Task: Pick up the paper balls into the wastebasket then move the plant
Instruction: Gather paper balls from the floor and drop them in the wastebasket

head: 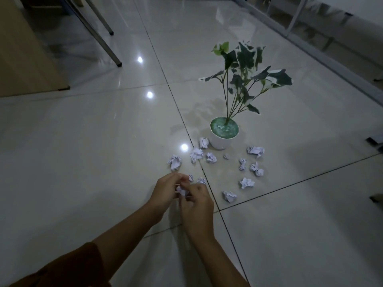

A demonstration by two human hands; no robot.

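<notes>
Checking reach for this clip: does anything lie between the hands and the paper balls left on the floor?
Nothing visible does. The left hand and right hand hold paper between them; the nearest balls lie on open floor. No wastebasket is in view.

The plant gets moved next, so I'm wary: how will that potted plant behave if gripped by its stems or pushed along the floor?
The potted plant probably tips easily: tall leaning stems above a small pot. The thin stems likely bend. The glossy floor may let it slide.
</notes>
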